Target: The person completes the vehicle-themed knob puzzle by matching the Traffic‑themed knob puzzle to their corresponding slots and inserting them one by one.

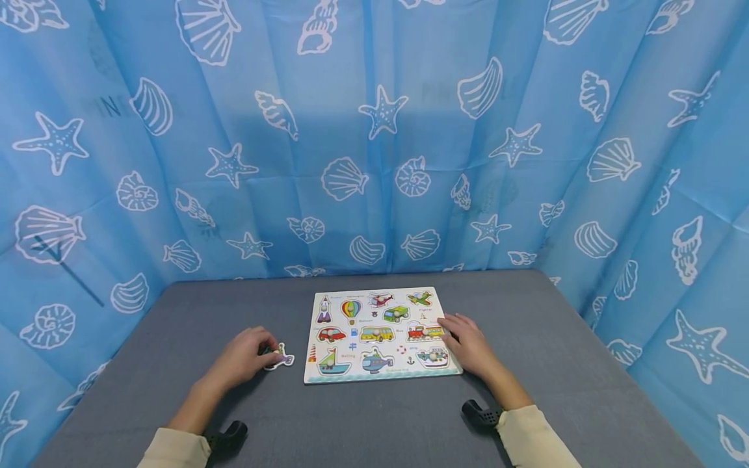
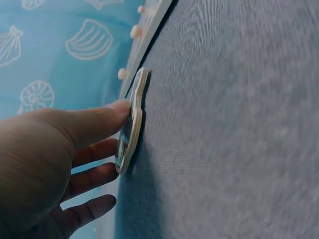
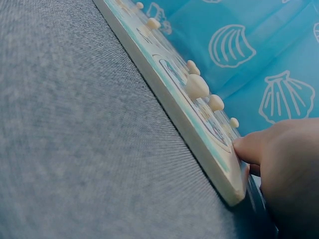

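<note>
A small flat wooden puzzle piece (image 1: 284,357), with a pale border and purple and green colouring, is between the thumb and fingers of my left hand (image 1: 248,354). It is close to the grey tabletop, left of the board. From the left wrist, the thumb presses one face of the piece (image 2: 131,127) and the fingers lie behind it. Its full picture is covered by the hand. My right hand (image 1: 473,344) rests on the right edge of the puzzle board (image 1: 404,374). In the right wrist view its thumb (image 3: 245,147) touches the board near a corner; the other fingers are mostly hidden.
The board lies flat and carries vehicle pictures, among them a train (image 1: 425,333), a bus (image 1: 377,334) and a sailboat (image 1: 334,363). Round pale knobs (image 3: 197,86) stick up from it. A blue shell-patterned curtain (image 1: 374,182) hangs behind the grey table (image 1: 380,422).
</note>
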The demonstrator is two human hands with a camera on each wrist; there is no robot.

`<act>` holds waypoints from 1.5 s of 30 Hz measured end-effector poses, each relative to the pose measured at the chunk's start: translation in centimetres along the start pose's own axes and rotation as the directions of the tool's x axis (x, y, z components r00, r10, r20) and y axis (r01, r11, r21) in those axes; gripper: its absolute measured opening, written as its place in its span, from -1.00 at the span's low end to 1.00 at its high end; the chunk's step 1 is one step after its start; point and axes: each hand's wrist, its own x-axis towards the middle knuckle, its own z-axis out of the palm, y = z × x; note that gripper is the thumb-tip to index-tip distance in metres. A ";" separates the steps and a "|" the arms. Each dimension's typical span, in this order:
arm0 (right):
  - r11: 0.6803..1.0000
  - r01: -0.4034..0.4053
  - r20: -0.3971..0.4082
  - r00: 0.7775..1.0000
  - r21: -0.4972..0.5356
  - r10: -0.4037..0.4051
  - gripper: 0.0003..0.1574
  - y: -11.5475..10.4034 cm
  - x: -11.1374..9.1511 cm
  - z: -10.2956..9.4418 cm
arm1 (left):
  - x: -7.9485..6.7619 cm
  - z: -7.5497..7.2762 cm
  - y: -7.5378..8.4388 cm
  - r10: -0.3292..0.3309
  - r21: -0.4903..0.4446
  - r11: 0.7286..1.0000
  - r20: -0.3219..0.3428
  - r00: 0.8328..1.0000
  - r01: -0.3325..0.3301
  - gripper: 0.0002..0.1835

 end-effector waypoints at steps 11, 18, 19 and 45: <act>1.000 0.011 -0.010 1.000 0.004 -0.011 -0.51 0.0 -0.2 0.3 | 0.0 -0.1 2.2 0.038 -0.011 0.999 0.063 0.997 -0.038 -0.82; 1.000 0.022 -0.018 1.000 0.011 -0.022 -0.51 -0.1 -0.4 0.3 | 0.1 -0.1 3.8 0.105 -0.022 0.994 0.072 0.992 -0.103 -0.83; 1.000 0.023 -0.021 1.000 0.012 -0.023 -0.52 0.0 -0.4 0.3 | 0.2 -0.1 4.0 0.116 -0.025 0.993 0.073 0.991 -0.114 -0.83; 1.000 0.022 -0.018 1.000 -0.001 -0.022 -0.51 0.2 0.0 0.2 | 2.6 3.2 10.5 0.312 0.005 0.950 0.008 0.950 -0.312 -0.77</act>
